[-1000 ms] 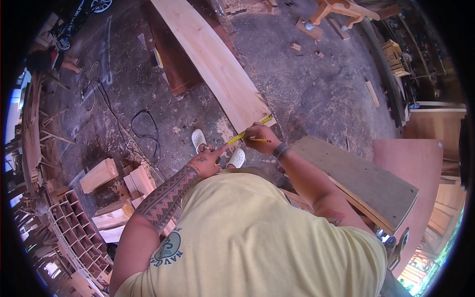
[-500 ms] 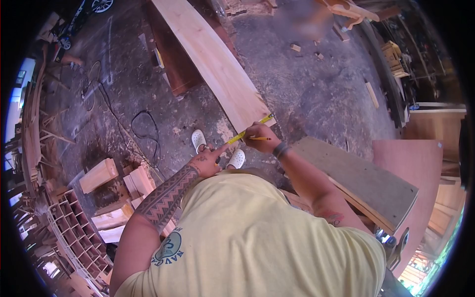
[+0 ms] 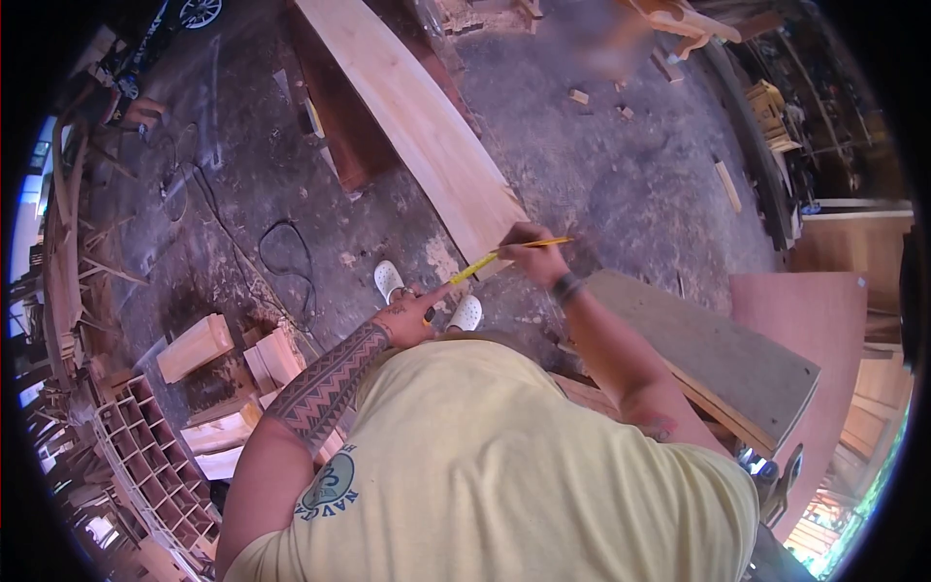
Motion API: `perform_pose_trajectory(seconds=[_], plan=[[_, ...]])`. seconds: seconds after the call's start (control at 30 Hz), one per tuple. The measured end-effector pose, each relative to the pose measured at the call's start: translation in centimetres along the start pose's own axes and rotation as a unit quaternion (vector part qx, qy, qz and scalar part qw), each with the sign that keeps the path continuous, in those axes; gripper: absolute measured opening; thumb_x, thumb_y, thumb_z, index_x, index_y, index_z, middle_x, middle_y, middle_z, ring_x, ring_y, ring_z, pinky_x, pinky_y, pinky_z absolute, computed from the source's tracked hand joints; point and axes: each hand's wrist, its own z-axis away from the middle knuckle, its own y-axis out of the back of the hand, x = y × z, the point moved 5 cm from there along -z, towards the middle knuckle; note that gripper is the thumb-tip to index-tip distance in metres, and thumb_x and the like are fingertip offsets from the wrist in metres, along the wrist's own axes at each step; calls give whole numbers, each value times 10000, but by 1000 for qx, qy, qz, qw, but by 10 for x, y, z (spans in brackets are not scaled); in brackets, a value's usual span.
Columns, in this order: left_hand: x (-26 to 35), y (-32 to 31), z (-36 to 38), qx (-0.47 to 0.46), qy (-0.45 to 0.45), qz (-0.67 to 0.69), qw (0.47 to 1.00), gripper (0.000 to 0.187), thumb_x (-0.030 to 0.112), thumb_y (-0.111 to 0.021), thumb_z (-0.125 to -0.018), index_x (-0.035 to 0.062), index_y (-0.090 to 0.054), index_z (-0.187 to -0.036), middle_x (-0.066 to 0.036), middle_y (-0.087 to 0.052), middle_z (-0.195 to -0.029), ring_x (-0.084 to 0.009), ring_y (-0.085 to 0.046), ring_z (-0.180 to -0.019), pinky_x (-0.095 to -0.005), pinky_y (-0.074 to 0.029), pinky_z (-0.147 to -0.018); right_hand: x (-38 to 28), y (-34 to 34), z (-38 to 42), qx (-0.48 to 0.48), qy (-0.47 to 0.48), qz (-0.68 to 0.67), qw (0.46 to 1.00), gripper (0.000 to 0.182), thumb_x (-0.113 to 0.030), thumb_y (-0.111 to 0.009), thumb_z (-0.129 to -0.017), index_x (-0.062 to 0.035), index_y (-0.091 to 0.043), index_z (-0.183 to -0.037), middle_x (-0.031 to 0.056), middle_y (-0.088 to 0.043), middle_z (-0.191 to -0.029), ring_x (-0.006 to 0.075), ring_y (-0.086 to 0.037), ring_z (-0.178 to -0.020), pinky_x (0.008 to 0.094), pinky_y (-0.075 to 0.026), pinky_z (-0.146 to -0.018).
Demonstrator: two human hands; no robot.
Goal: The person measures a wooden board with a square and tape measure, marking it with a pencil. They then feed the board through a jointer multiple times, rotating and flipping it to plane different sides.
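Observation:
A long pale wooden board [image 3: 417,116] stretches away from me, its near end close to my hands. Across that end runs a yellow tape measure [image 3: 472,270]. My left hand [image 3: 411,316] is closed around the tape's case, which is mostly hidden by the fingers, and its index finger lies along the blade. Over the right corner of the board is my right hand [image 3: 538,257], pinching a yellow pencil [image 3: 555,242] that sticks out to the right. This hand hides the far end of the tape and the right corner of the board.
A dark reddish-brown panel [image 3: 344,136] lies under the board. At my right is a grey-topped slab [image 3: 708,349], with a pinkish sheet [image 3: 800,330] beyond it. Cut wood blocks [image 3: 194,347] and a gridded frame [image 3: 145,427] are at left. A black cable [image 3: 286,257] loops on the floor.
My right hand has moved a little right and farther out along the tape, and the pencil has swung upward. The tape's far end is no longer visible. My left hand stays nearly still.

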Motion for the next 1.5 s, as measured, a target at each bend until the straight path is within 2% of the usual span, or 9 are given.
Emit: perform_pose_trajectory(seconds=[0.23,0.37,0.47,0.57,0.67,0.97,1.23,1.4,1.5], plan=[[2,78,19,115,-75,153,979,1037,172,-841,-906,266,-237,-1743,-283,-483,-1568,-409,-481,-1476,-436,-376,-1252,-4,5,9,-27,-77,-191,978,54,-49,-715,-904,1,-713,-925,74,-748,-910,167,-734,-882,325,-595,-796],[-66,106,40,179,-70,190,963,1019,132,-823,-916,245,-239,-1743,-250,-433,-1649,-371,-443,-1512,-430,-335,-1277,-4,-35,-21,-93,-41,30,994,80,-66,-772,-913,-19,-730,-961,37,-747,-886,134,-711,-869,303,-570,-783],[-137,112,69,273,-134,176,936,1005,83,-808,-926,205,-238,-1744,-202,-539,-1522,-311,-602,-1322,-417,-487,-1146,-27,-82,-50,-130,-102,2,986,109,-88,-806,-918,-29,-735,-976,31,-749,-883,125,-695,-850,305,-561,-775],[-204,110,105,173,5,487,856,994,20,-793,-930,171,-238,-1741,-135,-595,-1357,-207,-675,-1023,-346,-596,-888,-45,-130,-93,-167,-95,18,981,102,-79,-815,-925,-36,-737,-976,26,-724,-870,125,-671,-824,310,-554,-761],[-269,124,128,197,-7,552,810,1001,-25,-784,-928,198,-246,-1742,-70,-603,-1201,-120,-616,-819,-276,-574,-687,-67,-175,-144,-191,-113,114,968,113,-95,-820,-925,-47,-734,-981,26,-729,-877,130,-675,-838,321,-554,-764],[-429,276,130,144,-1,428,892,938,159,-858,-930,275,-354,-1713,-35,-594,-1208,-117,-617,-938,-296,-575,-693,-112,-284,-279,-182,-39,168,968,120,-140,-793,-920,-57,-742,-989,88,-745,-905,208,-711,-852,377,-567,-785],[-433,449,44,142,11,320,937,834,232,-857,-942,253,-442,-1665,-65,-626,-1139,-112,-559,-743,-279,-516,-632,-135,-269,-350,-88,-68,99,989,111,-118,-782,-924,-48,-731,-992,80,-743,-877,176,-705,-830,364,-568,-769],[-435,543,-48,213,-70,183,957,842,202,-858,-923,235,-448,-1658,-164,-663,-1332,-242,-669,-1069,-371,-553,-944,-151,-245,-438,-57,-34,45,997,106,-121,-763,-930,-33,-722,-975,82,-750,-887,183,-714,-836,369,-575,-782],[-421,624,-85,218,-78,135,963,854,204,-854,-913,223,-443,-1662,-217,-617,-1486,-298,-592,-1364,-416,-470,-1151,-162,-237,-501,-100,6,63,993,116,-99,-767,-887,-58,-701,-973,111,-750,-927,289,-737,-898,420,-581,-803]])
